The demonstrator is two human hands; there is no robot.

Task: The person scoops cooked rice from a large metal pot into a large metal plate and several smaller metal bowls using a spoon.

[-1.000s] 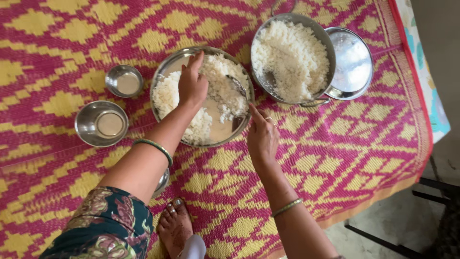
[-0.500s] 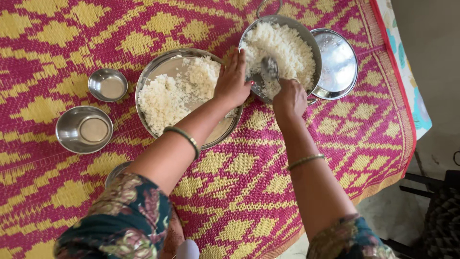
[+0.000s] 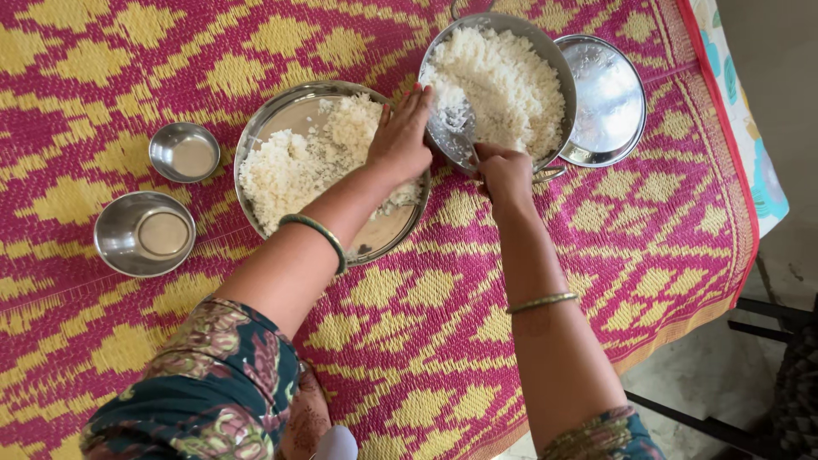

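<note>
From my overhead view, my right hand [image 3: 504, 175] has its fingers curled tight around the handle of a metal spoon [image 3: 456, 128], whose bowl sits just above the knuckles inside the steel pot [image 3: 558, 64] of white rice [image 3: 507, 81]. My left hand [image 3: 400, 136] lies palm down with fingers pressed together, fingertips touching the pot's near rim and the palm over the wide steel plate [image 3: 281, 106] of rice. A round lid [image 3: 609, 98] lies behind the pot, and two small steel bowls [image 3: 145, 232] sit on the pink and yellow mat [image 3: 426, 341].
</note>
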